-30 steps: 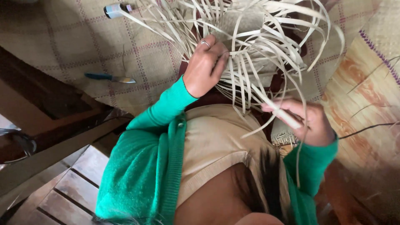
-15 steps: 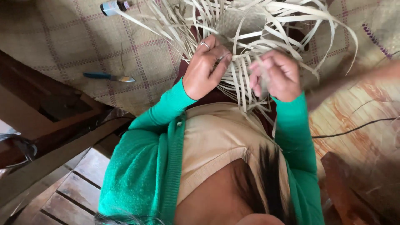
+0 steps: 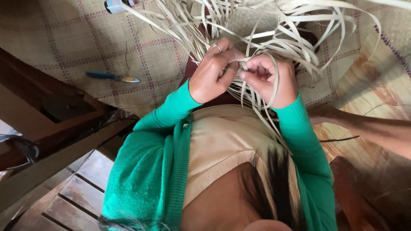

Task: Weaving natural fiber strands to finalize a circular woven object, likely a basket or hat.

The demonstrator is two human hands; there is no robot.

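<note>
Both hands meet at the upper middle of the frame, buried in a spray of pale flat weaving strips that fans out toward the top and right edges. The left hand, with a ring on 1 finger, is closed with its fingertips pinched on strips where they gather; the right hand is curled shut just beside it, thumb and forefinger nipping a strip, with another strip looped around the back of its fingers. The 2 hands touch or very nearly touch at the fingertips, so the bit being worked sits exactly between them, right at the pinch.

As for progress, I judge it partly done: behind the hands, near the top of the frame, a patch of tight woven surface shows, and all around it many strips hang loose and unwoven. How large the finished part is I cannot tell, as the hands and strips cover it.

Green sleeves run down from both wrists toward the bottom of the frame. Under everything lies a checked woven mat. A small knife with a blue handle rests on it at the left, well apart from the hands, and a small bottle pokes in at the top edge.
</note>
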